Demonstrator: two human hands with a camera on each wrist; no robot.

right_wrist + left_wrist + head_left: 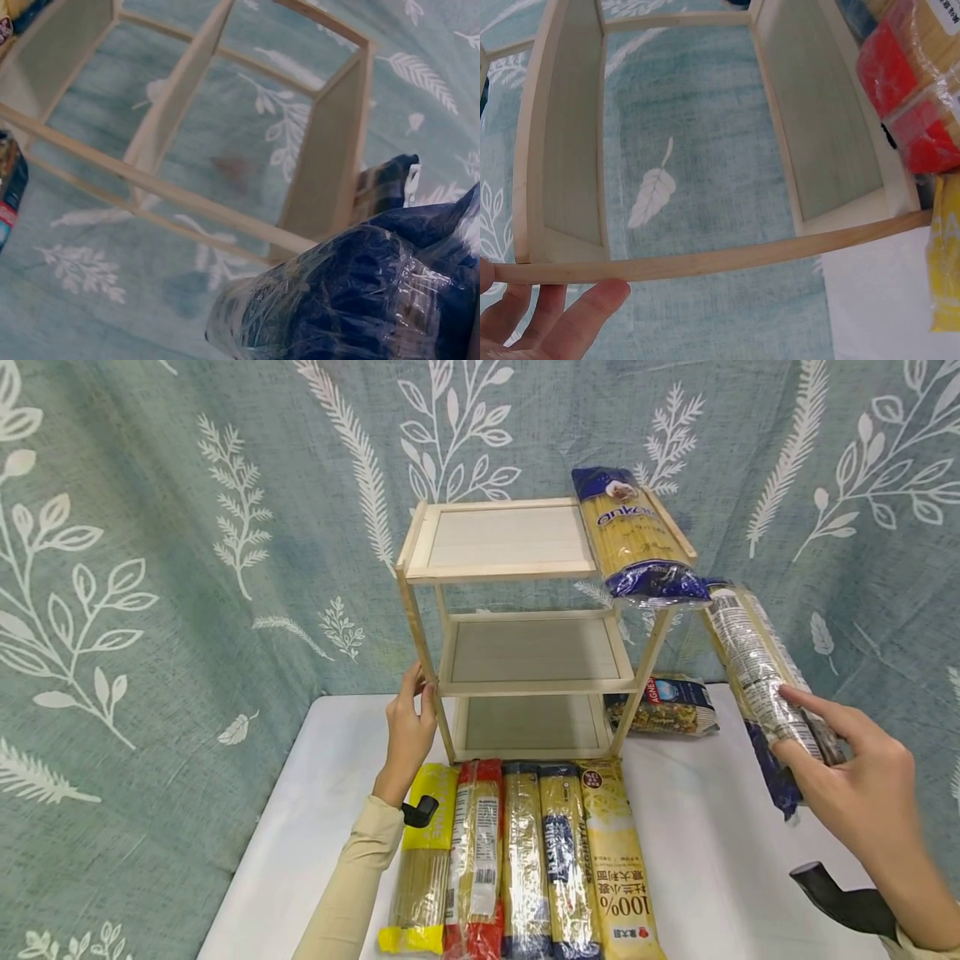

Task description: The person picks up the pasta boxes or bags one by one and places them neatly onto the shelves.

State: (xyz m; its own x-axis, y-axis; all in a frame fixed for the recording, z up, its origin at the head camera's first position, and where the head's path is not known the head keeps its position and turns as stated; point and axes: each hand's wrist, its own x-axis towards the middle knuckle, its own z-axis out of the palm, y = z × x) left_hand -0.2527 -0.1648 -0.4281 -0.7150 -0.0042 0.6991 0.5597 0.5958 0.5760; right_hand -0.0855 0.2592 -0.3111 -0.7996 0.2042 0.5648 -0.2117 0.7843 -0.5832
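My left hand point(411, 727) holds the left front post of a three-tier wooden shelf point(502, 539); in the left wrist view its fingertips point(607, 296) lie against the wooden post point(705, 262). Off the shelf's right side, my right hand point(862, 785) grips a clear pasta packet point(757, 652) with dark blue ends, tilted in the air above the table. Its blue end point(352, 300) fills the lower right of the right wrist view. On the top tier, at the right, lies a blue-ended spaghetti packet point(633, 527), its near end jutting over the front edge.
Several long pasta packets stretch in a row before the shelf, from a yellow packet point(423, 877) through a red one point(474, 860) to a yellow-and-cream one point(618, 868). A short pasta bag point(667, 706) lies behind the right post. Patterned curtain point(225, 527) surrounds the white table point(292, 827).
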